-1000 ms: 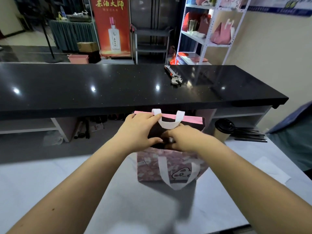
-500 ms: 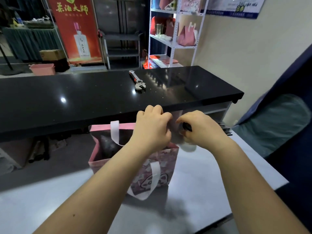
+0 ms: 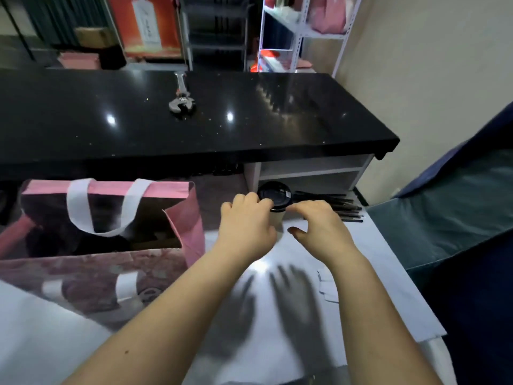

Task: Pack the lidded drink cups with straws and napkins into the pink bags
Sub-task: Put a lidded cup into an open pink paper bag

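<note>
An open pink bag (image 3: 191,218) with white handles stands on the white table at the left. To its right stands a paper drink cup with a black lid (image 3: 275,193). My left hand (image 3: 245,226) has its fingers curled round the cup's left side, at the lid's rim. My right hand (image 3: 319,226) reaches the cup's right side with its fingertips at the lid; its thumb is spread and apart from the cup. Black straws (image 3: 344,208) lie just behind my right hand. A white napkin (image 3: 327,287) lies on the table near my right forearm.
A black counter (image 3: 249,129) with a wrench (image 3: 180,102) on it runs across behind the table. A white shelf (image 3: 308,170) sits under its right end. A dark blue and teal seat (image 3: 449,218) is at the right. Racks with pink bags stand at the back.
Both hands left the bag's opening and moved right to the lidded cup. My view swung right and down, so the bag now sits at the left.
</note>
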